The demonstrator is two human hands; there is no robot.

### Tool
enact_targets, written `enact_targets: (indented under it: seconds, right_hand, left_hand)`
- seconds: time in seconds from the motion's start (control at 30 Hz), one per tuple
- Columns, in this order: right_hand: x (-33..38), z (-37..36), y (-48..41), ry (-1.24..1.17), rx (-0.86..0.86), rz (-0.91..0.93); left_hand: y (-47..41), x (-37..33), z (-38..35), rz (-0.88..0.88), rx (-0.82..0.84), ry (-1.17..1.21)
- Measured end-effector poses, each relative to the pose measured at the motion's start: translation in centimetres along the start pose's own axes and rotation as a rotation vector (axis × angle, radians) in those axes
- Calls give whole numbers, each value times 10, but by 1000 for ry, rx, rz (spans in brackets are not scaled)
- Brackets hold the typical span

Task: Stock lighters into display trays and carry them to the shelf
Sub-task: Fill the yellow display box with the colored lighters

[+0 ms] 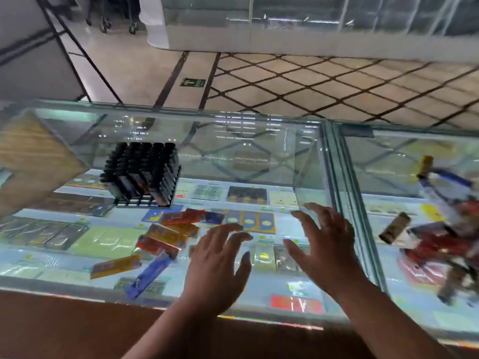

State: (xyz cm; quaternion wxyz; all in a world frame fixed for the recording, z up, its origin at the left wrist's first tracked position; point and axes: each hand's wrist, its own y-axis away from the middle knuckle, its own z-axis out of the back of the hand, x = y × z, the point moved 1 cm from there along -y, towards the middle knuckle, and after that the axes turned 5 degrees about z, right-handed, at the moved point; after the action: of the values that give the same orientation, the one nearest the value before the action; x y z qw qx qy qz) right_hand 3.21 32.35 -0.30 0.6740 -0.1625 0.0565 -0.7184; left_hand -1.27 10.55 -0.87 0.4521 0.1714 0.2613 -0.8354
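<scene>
The display tray sits on the far left of the glass table. It is a black grid nearly filled with dark-capped lighters standing upright in rows; I can see a strip of open cells along its near edge. Just in front of it, a loose heap of lighters in red and orange lies flat on the glass. An orange lighter and a blue lighter lie apart from the heap, nearer to me.

My left hand hovers just right of that heap, palm down, with its fingers apart and lightly bent, holding nothing. My right hand hangs beside it, its fingers spread wide and also holding nothing. I cannot tell whether either hand touches the glass.

Beyond the metal seam, on the right pane, there is a second pile of lighters, too blurred to sort. A cardboard box stands at the left edge of the table. Packaged goods show under the glass. Behind the table runs a tiled floor bearing a green sign.
</scene>
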Motion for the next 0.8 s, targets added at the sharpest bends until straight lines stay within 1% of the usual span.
enact_targets:
  seconds: [0.1, 0.23, 0.33, 0.43, 0.53, 0.63, 0.73, 0.8]
  right_hand:
    - [-56, 24, 27, 68, -27, -141]
    - [-123, 52, 65, 120, -93, -246]
    - [-164, 67, 94, 119, -88, -360]
    - [-195, 77, 119, 133, -148, -430]
    - [-218, 82, 137, 111, -134, -484]
    - [-238, 80, 151, 55, -82, -514]
    - [-250, 78, 155, 14, -46, -531]
    - [-255, 78, 154, 17, -52, -531]
  left_hand:
    - [-19, -49, -40, -72, 134, -1]
    - [-46, -118, -91, -177, 258, 27]
    - [-63, -168, -126, -149, 352, -4]
    - [-78, -212, -156, -122, 468, -24]
    - [-88, -245, -180, -94, 585, -133]
    - [-94, -262, -201, -48, 605, -214]
    - [-100, -266, -212, -98, 555, -245]
    - [-103, -269, -212, -122, 535, -261]
